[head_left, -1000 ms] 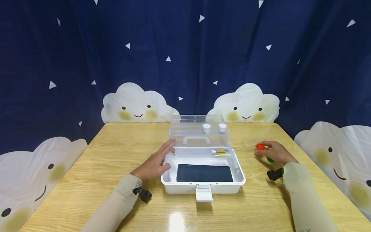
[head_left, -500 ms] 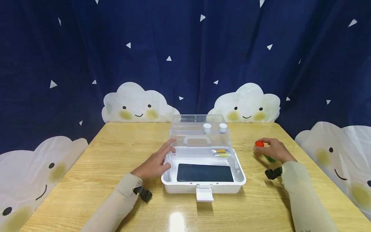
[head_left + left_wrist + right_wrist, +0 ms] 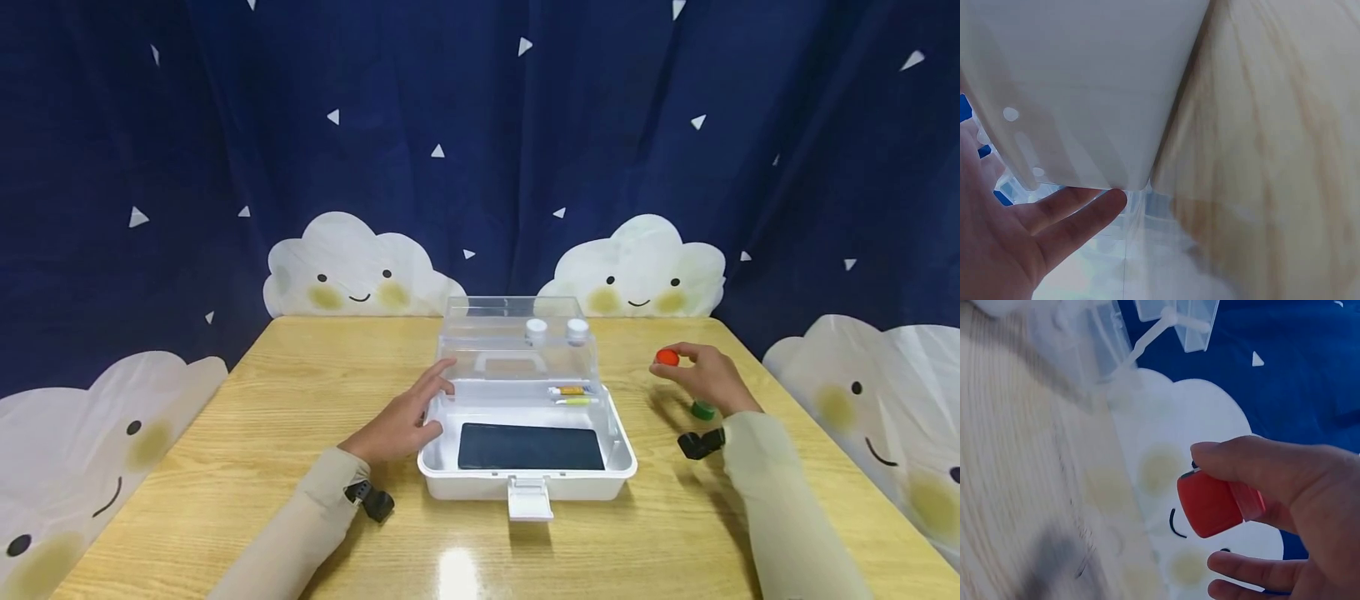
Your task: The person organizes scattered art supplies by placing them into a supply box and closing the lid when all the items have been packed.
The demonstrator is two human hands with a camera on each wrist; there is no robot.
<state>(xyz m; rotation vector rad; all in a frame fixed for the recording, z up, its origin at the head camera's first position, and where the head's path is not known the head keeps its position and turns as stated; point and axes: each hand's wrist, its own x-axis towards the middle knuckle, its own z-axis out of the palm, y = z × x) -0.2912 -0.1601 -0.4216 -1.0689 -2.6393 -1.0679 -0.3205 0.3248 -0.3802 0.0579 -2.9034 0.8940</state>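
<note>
Red container [image 3: 667, 358] — now lifted higher in the right grip [image 3: 708, 377].

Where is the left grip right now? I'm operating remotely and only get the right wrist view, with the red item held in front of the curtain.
Observer: The head view shows the left grip at the left side of the white box.
Operator: What lies in the box's base?
Observer: A dark flat slab, toward the front.
Operator: Anything on the table near the right grip?
Observer: Yes, a green item shows just below the right grip in the head view.
</note>
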